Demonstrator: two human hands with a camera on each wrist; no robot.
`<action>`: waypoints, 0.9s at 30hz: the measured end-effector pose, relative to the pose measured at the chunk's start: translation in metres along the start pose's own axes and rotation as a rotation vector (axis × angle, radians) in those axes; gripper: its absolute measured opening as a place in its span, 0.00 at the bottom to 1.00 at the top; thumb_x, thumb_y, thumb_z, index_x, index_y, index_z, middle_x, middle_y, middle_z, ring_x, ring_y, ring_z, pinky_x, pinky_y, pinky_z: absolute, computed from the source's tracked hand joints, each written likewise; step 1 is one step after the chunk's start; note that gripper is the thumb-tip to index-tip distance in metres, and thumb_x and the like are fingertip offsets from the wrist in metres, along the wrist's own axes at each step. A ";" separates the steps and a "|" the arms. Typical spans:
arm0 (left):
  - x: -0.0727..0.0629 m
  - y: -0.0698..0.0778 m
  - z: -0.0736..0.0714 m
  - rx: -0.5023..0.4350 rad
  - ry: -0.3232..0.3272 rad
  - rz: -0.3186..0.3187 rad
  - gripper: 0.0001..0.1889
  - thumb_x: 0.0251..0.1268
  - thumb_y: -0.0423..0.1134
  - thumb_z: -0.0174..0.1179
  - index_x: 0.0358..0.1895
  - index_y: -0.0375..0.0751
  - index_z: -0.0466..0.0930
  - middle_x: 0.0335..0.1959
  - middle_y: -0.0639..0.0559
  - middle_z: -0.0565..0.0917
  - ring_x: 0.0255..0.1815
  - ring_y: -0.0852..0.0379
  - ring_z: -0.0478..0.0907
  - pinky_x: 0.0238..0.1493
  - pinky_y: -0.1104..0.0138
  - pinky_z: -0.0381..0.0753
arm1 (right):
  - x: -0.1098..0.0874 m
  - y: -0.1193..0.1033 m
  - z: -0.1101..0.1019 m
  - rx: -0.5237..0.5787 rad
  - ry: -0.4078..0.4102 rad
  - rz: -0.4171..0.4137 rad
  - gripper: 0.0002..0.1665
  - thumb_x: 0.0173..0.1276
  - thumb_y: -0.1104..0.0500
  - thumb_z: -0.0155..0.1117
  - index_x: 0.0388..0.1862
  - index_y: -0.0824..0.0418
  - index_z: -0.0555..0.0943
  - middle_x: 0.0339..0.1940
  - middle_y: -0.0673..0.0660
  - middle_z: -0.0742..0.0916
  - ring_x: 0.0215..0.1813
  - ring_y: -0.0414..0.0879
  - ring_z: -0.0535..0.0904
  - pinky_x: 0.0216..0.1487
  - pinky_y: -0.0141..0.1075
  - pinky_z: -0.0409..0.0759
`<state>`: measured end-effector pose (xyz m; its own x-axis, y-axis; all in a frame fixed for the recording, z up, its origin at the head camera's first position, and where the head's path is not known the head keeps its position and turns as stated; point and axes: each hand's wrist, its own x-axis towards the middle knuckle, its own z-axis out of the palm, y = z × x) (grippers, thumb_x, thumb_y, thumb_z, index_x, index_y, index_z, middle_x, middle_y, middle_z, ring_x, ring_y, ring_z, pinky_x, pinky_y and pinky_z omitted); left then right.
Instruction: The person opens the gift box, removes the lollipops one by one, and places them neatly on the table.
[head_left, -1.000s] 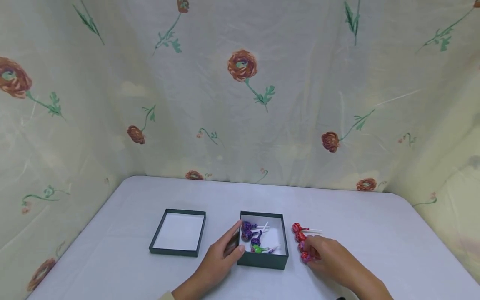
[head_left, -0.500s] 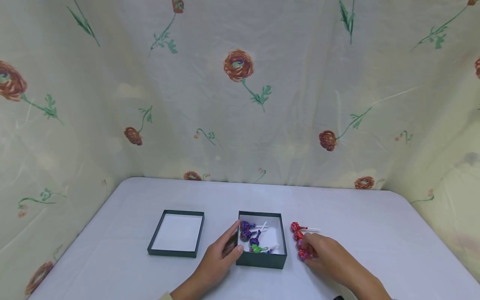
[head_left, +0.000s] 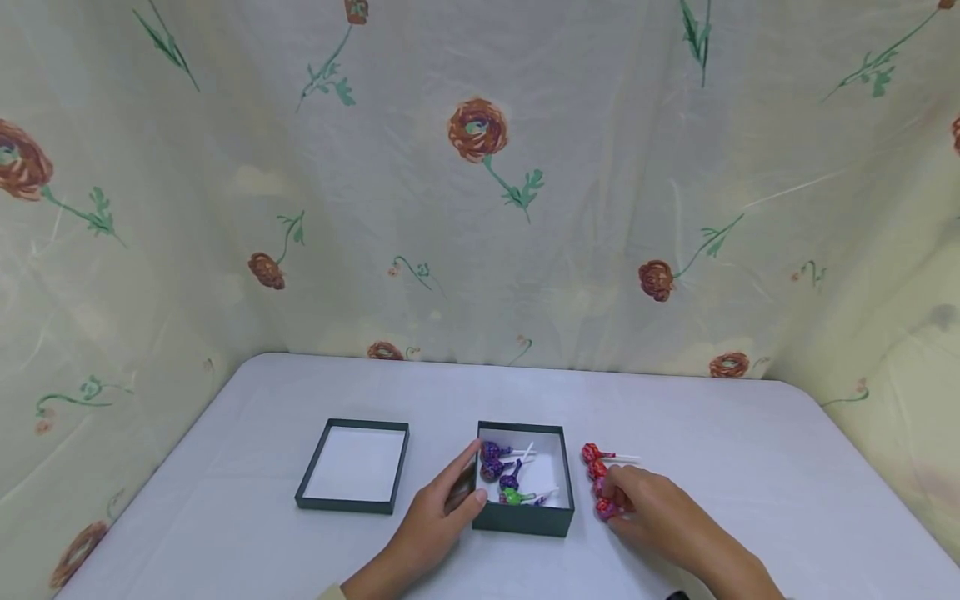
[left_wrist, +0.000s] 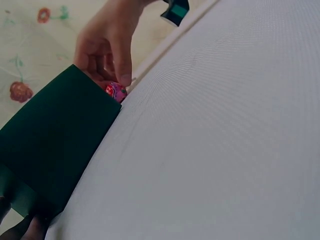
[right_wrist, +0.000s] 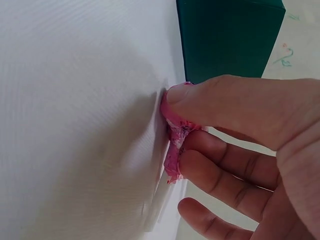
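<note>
My left hand (head_left: pixel 435 517) rests against the left side of a dark green open box (head_left: pixel 521 521), index fingertip and thumb right at its rim. Inside lie purple-wrapped lollipops (head_left: pixel 491 471) and a green one (head_left: pixel 516 497). Right of the box, my right hand (head_left: pixel 660 510) pinches a pink-wrapped lollipop (right_wrist: pixel 173 120) between thumb and fingers, close over the table. Its white stick points down past the fingers in the right wrist view. Beside it, red lollipops (head_left: pixel 591 452) line up in a short column, partly hidden by the hand.
A shallow box lid (head_left: pixel 347 505) with a dark green edge and white inside lies left of the left hand. White cloth covers the table (head_left: pixel 247 450). A flowered curtain (head_left: pixel 585 208) hangs behind and at both sides.
The head view has shifted slightly. Both hands, the box and the lollipops keep nearly the same places.
</note>
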<state>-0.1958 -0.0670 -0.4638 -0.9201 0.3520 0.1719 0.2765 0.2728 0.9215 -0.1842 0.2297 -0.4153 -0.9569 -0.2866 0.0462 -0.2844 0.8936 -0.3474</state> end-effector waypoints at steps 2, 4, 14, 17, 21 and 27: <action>0.000 0.000 0.000 0.004 0.001 -0.005 0.32 0.73 0.48 0.53 0.76 0.55 0.54 0.75 0.56 0.57 0.71 0.47 0.62 0.64 0.64 0.72 | 0.001 -0.002 -0.001 0.003 -0.002 0.009 0.20 0.47 0.65 0.79 0.32 0.50 0.78 0.26 0.40 0.77 0.31 0.37 0.71 0.33 0.29 0.79; 0.000 -0.001 -0.001 0.005 0.002 -0.005 0.32 0.73 0.48 0.53 0.76 0.55 0.54 0.75 0.56 0.57 0.71 0.47 0.62 0.64 0.64 0.72 | 0.001 -0.005 -0.003 0.008 -0.004 0.021 0.19 0.47 0.65 0.79 0.33 0.50 0.78 0.26 0.40 0.77 0.31 0.37 0.72 0.34 0.30 0.80; -0.001 0.002 -0.002 -0.014 0.001 0.014 0.32 0.73 0.46 0.53 0.76 0.53 0.54 0.75 0.53 0.57 0.71 0.46 0.62 0.65 0.63 0.71 | -0.002 -0.011 -0.015 0.037 -0.002 -0.020 0.17 0.51 0.62 0.77 0.35 0.50 0.78 0.29 0.41 0.79 0.35 0.38 0.75 0.38 0.30 0.83; -0.001 0.003 -0.001 -0.026 -0.005 0.013 0.32 0.73 0.46 0.53 0.76 0.53 0.54 0.75 0.53 0.57 0.71 0.46 0.62 0.65 0.64 0.71 | -0.004 -0.012 -0.019 0.058 -0.007 -0.044 0.16 0.53 0.61 0.76 0.36 0.50 0.78 0.31 0.41 0.80 0.37 0.39 0.76 0.39 0.31 0.83; 0.000 0.003 0.000 -0.034 -0.009 -0.002 0.32 0.73 0.47 0.53 0.76 0.55 0.54 0.75 0.54 0.57 0.72 0.47 0.61 0.65 0.64 0.71 | -0.005 -0.017 -0.023 0.088 -0.014 -0.087 0.16 0.54 0.60 0.76 0.37 0.51 0.78 0.33 0.42 0.81 0.38 0.40 0.77 0.41 0.32 0.85; -0.001 0.004 0.000 -0.039 -0.005 -0.016 0.31 0.73 0.47 0.53 0.76 0.57 0.54 0.75 0.55 0.57 0.72 0.47 0.61 0.65 0.63 0.71 | 0.000 -0.031 -0.031 0.136 -0.004 -0.202 0.17 0.54 0.60 0.76 0.41 0.53 0.78 0.36 0.47 0.83 0.37 0.41 0.78 0.40 0.33 0.86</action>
<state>-0.1936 -0.0665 -0.4602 -0.9229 0.3523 0.1551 0.2504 0.2435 0.9370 -0.1770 0.2124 -0.3758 -0.8813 -0.4560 0.1241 -0.4590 0.7634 -0.4545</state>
